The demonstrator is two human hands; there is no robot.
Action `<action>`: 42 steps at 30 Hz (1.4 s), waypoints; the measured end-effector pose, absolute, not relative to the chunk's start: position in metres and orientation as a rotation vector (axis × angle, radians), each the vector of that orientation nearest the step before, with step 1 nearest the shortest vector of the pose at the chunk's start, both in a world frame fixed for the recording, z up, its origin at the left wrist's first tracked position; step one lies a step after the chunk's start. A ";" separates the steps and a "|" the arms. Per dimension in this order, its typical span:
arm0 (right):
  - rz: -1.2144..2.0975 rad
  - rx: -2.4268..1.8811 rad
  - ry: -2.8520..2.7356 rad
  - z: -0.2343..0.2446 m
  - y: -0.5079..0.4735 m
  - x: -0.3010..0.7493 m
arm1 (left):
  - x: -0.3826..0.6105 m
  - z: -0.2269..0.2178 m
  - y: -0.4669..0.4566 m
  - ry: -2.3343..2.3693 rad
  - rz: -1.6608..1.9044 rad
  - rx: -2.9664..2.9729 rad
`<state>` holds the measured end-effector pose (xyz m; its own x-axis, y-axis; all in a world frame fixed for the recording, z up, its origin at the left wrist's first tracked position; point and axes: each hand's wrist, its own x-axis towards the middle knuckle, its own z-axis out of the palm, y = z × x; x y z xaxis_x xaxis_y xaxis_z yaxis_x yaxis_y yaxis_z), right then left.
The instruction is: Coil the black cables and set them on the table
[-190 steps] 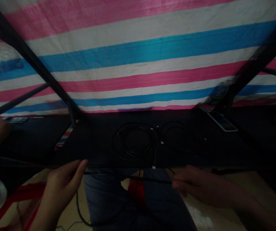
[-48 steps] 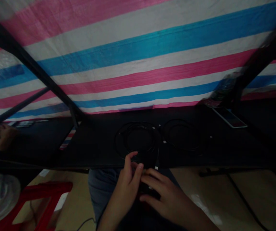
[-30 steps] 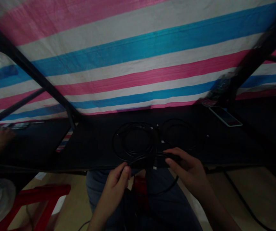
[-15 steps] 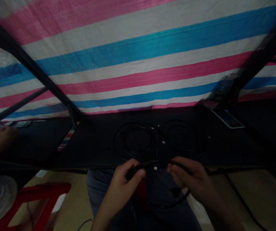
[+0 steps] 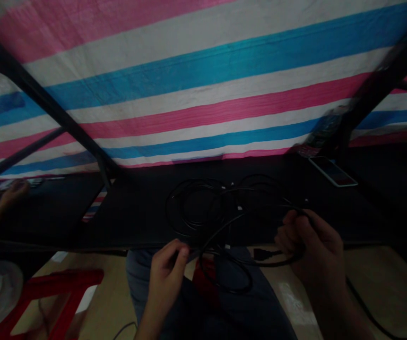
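My right hand [image 5: 315, 250] is closed around a black cable [image 5: 220, 231], above the front edge of the dark table. Loose loops of this cable hang out to the left, over my lap. A dark plug-like connector [image 5: 265, 254] sticks out beside the fingers. My left hand [image 5: 169, 267] is lower and to the left, thumb and fingers pinched together; a dark stretch of the cable seems to reach its fingertips, though dim light blurs this. Behind the hands, a coiled black cable [image 5: 180, 196] lies on the table, and another coil [image 5: 260, 177] lies beside it, partly covered.
A phone [image 5: 333, 171] lies at the right of the dark table [image 5: 139, 208]. Near it stands a clear bottle [image 5: 325, 130]. Black frame bars slant at both sides, before a striped sheet. A co-worker's hand [image 5: 13, 193] and a red stool [image 5: 64, 283] are at left.
My right hand has moved right and up, drawing cable loops out between the hands. My left hand has shifted left and slightly down. The co-worker's hand has moved a little right.
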<state>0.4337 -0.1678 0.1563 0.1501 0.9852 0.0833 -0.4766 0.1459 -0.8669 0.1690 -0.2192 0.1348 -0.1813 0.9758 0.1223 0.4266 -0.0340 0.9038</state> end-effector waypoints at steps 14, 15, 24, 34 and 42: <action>1.573 -0.747 -0.875 0.161 -0.184 0.416 | 0.208 0.126 -0.226 1.412 1.148 1.203; 1.567 -0.742 -0.866 0.163 -0.183 0.417 | 0.206 0.122 -0.224 1.453 1.194 1.188; 1.625 -0.732 -0.826 0.167 -0.185 0.425 | 0.178 0.116 -0.223 1.385 1.144 1.289; 1.643 -0.598 -0.769 0.152 -0.179 0.399 | 0.197 0.135 -0.223 1.516 1.297 0.905; 1.712 -0.607 -0.799 0.146 -0.186 0.393 | 0.192 0.126 -0.215 1.233 1.304 1.133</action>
